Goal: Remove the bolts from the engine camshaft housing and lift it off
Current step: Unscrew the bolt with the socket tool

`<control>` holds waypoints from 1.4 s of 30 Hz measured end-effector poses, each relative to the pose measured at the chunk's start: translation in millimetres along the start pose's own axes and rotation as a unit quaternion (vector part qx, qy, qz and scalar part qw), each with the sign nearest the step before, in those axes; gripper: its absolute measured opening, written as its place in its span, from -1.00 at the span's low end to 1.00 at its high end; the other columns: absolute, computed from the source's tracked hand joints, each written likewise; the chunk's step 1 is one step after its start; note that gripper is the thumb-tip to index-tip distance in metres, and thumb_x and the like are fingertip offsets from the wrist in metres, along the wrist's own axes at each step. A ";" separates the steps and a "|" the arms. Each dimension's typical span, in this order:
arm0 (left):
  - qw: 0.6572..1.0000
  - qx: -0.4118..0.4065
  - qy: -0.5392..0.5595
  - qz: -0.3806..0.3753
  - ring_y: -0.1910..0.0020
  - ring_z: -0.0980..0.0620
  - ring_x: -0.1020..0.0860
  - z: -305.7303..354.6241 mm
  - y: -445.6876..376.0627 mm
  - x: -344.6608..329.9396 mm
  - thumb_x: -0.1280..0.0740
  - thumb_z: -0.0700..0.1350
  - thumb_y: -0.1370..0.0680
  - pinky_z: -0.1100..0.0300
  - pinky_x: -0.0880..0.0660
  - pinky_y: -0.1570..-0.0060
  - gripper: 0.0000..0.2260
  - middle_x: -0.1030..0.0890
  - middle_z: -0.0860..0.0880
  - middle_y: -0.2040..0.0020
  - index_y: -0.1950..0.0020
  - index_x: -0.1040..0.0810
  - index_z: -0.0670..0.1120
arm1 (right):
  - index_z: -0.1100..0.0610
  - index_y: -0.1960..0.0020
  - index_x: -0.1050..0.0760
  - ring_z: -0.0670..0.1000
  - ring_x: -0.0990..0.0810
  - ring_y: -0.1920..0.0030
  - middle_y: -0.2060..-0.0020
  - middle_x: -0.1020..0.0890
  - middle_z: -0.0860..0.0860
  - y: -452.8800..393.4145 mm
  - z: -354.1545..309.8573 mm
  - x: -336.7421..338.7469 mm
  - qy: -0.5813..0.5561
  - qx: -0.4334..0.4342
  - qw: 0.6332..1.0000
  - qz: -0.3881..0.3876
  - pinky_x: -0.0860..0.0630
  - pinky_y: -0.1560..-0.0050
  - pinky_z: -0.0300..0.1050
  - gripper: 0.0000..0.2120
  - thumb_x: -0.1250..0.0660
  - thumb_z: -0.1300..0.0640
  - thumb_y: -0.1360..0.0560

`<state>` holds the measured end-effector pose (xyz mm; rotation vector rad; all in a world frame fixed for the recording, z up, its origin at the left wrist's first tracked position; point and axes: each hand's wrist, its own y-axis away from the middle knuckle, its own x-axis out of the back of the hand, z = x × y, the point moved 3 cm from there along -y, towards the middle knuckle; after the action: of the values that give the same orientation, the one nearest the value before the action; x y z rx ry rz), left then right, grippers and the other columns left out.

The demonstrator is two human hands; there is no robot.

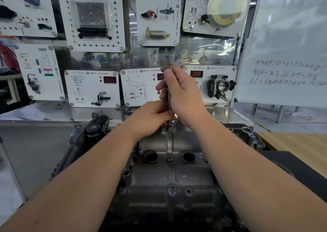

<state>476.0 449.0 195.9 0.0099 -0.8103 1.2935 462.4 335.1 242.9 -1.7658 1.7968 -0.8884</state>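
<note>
Sensor display panels [92, 17] back the counter [53, 111]; both hands, left hand [150, 116] and right hand [182, 91], clench an upright wrench [169, 97] at the camshaft housing's [169, 176] twelve o'clock bolt [169, 128].

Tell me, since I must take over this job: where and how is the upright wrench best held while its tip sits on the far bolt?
Hold the wrench at two places on its thin upright shaft, as now: right hand wrapped high from the right, left hand pinching low from the left near the housing. The shaft stands nearly vertical, so side grips probably keep it steady.
</note>
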 end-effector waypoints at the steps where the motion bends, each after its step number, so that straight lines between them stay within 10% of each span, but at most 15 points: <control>1: 1.000 0.002 0.005 -0.005 -0.02 -0.16 -0.66 0.0 0.4 0.0 -0.36 -0.09 -0.64 -0.22 -0.53 -0.18 -0.86 -0.73 -0.12 0.05 -0.05 -0.68 -0.12 | -0.13 0.04 -0.51 -0.07 -0.57 0.36 0.32 -0.64 -0.11 0.8 0.7 2.3 0.018 0.006 1.000 0.007 -0.51 0.28 -0.06 -0.82 -0.14 -0.05 -0.63; 11: 0.999 -0.020 -0.027 0.020 0.04 -0.29 -0.64 5.2 3.7 1.8 -0.42 0.11 -0.47 -0.29 -0.56 -0.02 -0.57 -0.68 -0.22 0.04 -0.10 -0.55 -0.23 | 0.05 -0.05 -0.52 -0.06 -0.70 0.14 0.17 -0.69 -0.05 10.3 2.6 13.3 0.157 0.033 0.985 0.064 -0.62 0.03 0.03 -0.92 -0.34 0.05 -0.61; 17: 0.999 -0.028 -0.035 -0.006 0.08 -0.05 -0.67 0.6 3.0 -0.1 -0.31 -0.03 -0.67 -0.08 -0.57 -0.05 -0.84 -0.72 -0.03 0.08 -0.05 -0.64 -0.06 | 0.06 -0.05 -0.50 -0.18 -0.67 0.21 0.17 -0.68 -0.12 11.5 4.0 13.0 0.175 0.015 0.983 0.055 -0.62 0.12 -0.10 -0.87 -0.19 0.06 -0.67; 22: 0.998 -0.040 -0.049 0.001 0.13 -0.26 -0.62 3.6 3.1 0.7 -0.39 -0.08 -0.60 -0.21 -0.55 0.03 -0.82 -0.67 -0.20 0.13 -0.10 -0.57 -0.17 | 0.02 -0.17 -0.47 -0.12 -0.63 0.20 0.21 -0.66 -0.11 14.0 1.6 13.4 0.220 0.039 0.972 0.069 -0.53 0.22 -0.14 -0.78 -0.32 -0.07 -0.60; 29: 0.998 -0.045 -0.047 -0.007 0.08 -0.15 -0.64 3.3 3.8 -0.4 -0.27 0.00 -0.68 -0.17 -0.56 -0.05 -0.81 -0.71 -0.10 0.08 -0.07 -0.62 -0.06 | 0.20 0.03 -0.51 -0.04 -0.68 0.21 0.15 -0.68 -0.09 12.5 2.8 12.2 0.205 0.003 0.977 0.058 -0.64 0.19 0.15 -0.74 -0.20 0.03 -0.67; 35: 0.997 -0.046 -0.061 -0.004 0.14 -0.17 -0.65 1.5 2.1 1.8 -0.35 -0.07 -0.62 -0.20 -0.58 0.02 -0.91 -0.71 -0.05 0.15 -0.05 -0.59 -0.07 | 0.02 -0.28 -0.43 -0.02 -0.67 0.16 0.17 -0.69 -0.07 15.9 0.9 11.6 0.214 0.020 0.975 0.058 -0.61 0.11 0.04 -0.71 -0.28 -0.06 -0.62; 42: 0.997 -0.055 -0.049 -0.004 0.11 -0.11 -0.65 3.8 4.4 -0.2 -0.28 0.01 -0.66 -0.15 -0.56 0.00 -0.86 -0.71 -0.03 0.13 0.02 -0.61 0.07 | 0.18 -0.02 -0.49 0.02 -0.69 0.16 0.15 -0.69 0.03 13.4 2.6 9.6 0.216 0.005 0.975 0.056 -0.62 0.14 0.14 -0.75 -0.16 0.03 -0.68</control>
<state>470.3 448.6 196.7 -0.0105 -0.9637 1.2469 454.5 324.8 232.4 -1.5285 2.1271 -1.3083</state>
